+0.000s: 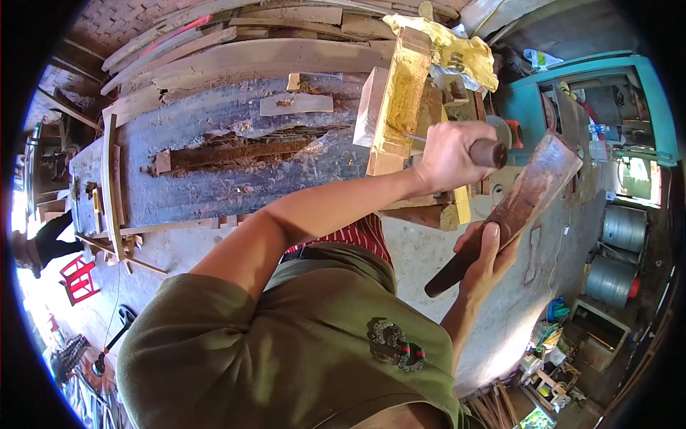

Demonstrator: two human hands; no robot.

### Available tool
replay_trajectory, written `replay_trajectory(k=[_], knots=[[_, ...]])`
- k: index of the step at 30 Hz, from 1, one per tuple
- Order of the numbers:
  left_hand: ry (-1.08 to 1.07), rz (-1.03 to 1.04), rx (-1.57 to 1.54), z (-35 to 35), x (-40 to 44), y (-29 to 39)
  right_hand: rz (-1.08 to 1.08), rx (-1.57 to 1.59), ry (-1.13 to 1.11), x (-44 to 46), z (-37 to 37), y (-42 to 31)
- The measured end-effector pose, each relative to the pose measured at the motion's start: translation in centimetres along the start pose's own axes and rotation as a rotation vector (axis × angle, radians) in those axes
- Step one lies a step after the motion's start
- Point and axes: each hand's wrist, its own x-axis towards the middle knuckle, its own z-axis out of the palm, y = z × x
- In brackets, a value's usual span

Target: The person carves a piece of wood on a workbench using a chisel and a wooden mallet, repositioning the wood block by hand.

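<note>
The left hand [456,154] hides part of the chisel [489,154]; its tip is unclear.

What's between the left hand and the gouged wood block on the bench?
The chisel's thin shaft, running from the left hand onto the wood block. Shows in the head view.

My tee [307,350]'s olive grn w/ dk emblem [397,345]; waist cloth [368,239] red w/ wht stripes; mallet [539,179] brn, cabinet frame [525,100] teal, stool [80,280] red.
</note>
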Motion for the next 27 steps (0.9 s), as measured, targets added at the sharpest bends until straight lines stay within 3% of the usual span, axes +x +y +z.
replay_trajectory(k=[4,9,14,15,18,19,22,23,24,26,27], knots=[[0.018,0.170,0.089,-0.9,1.5,1.8,-0.024,-0.037,0.031,-0.2,-0.1,0.0],[-0.029,0.051,0.043,-1.3,0.2,-1.5,-0.023,-0.072,0.003,-0.1,0.1,-0.3],[-0.104,0.025,0.030,-1.6,-0.6,-1.9,-0.363,-0.155,0.151,0.2,0.5,-2.0],[-0.108,0.027,0.027,-1.5,-0.6,-1.9,-0.364,-0.157,0.157,0.5,0.6,-1.6],[-0.081,0.022,0.028,-1.4,-0.9,-1.9,-0.112,-0.525,-0.008,1.0,1.4,0.2],[-0.084,0.027,0.021,-1.4,-1.1,-1.7,-0.023,-0.497,0.011,0.8,1.7,-0.3],[-0.103,0.016,0.020,-1.7,-0.9,-2.0,-0.178,-0.304,0.136,0.2,0.6,1.2],[-0.142,0.006,0.012,-1.7,-1.0,-2.1,-0.153,-0.037,0.102,-0.2,0.4,1.5],[-0.146,0.004,0.013,-1.8,-1.1,-2.2,-0.150,-0.036,0.105,-0.1,0.7,1.4],[-0.086,0.065,0.061,-1.5,-1.2,-2.5,-0.129,-0.429,0.001,0.6,1.5,1.0],[-0.090,0.069,0.053,-1.2,-1.2,-2.5,-0.115,-0.444,0.008,1.1,1.6,1.3]])
